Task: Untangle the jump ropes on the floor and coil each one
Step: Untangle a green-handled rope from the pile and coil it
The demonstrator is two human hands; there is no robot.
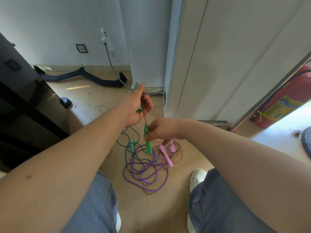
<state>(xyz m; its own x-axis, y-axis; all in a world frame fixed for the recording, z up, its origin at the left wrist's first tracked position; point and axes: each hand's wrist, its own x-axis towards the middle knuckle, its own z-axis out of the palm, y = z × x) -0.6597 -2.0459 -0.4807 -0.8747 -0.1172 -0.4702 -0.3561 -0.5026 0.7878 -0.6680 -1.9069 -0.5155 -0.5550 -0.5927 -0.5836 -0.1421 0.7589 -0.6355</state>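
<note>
Jump ropes lie tangled on a beige tiled floor below my hands. Left of centre: my left hand, raised, fingers curled tight round a green plastic handle whose ends show above and below my fist. A thin translucent cord runs down from it to a second green plastic handle, hanging upright, pinched near its top by my right hand. Beneath, on the floor: a dark teal cord with a small green handle, a looped purple plastic cord, and two pink plastic handles further right. Far right: a red fire extinguisher beside a white door panel.
</note>
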